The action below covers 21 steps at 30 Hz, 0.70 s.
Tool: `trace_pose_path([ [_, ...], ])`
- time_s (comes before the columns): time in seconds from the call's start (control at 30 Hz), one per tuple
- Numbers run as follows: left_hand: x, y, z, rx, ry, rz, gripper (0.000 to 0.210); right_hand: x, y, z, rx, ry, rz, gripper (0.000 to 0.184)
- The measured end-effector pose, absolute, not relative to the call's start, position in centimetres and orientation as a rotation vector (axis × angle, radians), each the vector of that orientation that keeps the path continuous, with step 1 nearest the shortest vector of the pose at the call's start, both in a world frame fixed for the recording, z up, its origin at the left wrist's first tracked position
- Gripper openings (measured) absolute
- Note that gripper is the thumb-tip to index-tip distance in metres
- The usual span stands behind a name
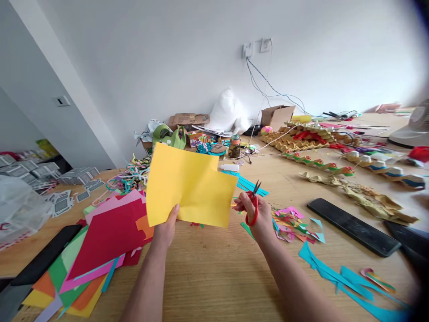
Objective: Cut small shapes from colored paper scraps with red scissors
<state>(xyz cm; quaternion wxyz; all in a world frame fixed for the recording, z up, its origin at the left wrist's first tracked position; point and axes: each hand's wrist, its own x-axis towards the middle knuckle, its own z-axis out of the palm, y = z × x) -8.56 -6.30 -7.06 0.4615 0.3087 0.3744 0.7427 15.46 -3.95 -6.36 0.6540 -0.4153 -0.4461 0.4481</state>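
Note:
My left hand (167,228) grips the lower edge of a yellow sheet of paper (187,188), thumb in front and the other fingers hidden behind. A notch is cut from the sheet's upper right corner. To the right of the sheet, my right hand (256,214) is closed round red-handled scissors (254,208), whose dark blades point up and away from me. The scissors stand apart from the paper. Behind the sheet's right edge lie a white glue tube (229,167) and blue paper strips (248,182).
Stacked coloured paper (110,237) lies at left. Colourful scraps (295,223), blue offcuts (335,273) and a dark, flat long object (353,226) are at right. Painted egg-carton strips (318,164), a glass jar (234,147) and a cardboard box (277,117) stand farther back.

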Motion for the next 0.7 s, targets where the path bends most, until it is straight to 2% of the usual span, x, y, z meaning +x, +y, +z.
trace_pose_path([
  [0.17,-8.4,-6.4,-5.4,0.649,0.864,1.886,0.052,14.4,-4.2,-6.9,-0.881,-1.104,1.189,0.048],
  [0.33,-8.6,-6.1,-5.3,0.583,0.863,1.961,0.041,12.7,-5.3,-7.3,-0.935,-1.362,1.203,0.046],
  [0.7,-7.9,-6.2,-5.4,0.597,0.872,2.01,0.036,11.3,-6.0,-9.0,-1.1,-1.45,1.34,0.053],
])
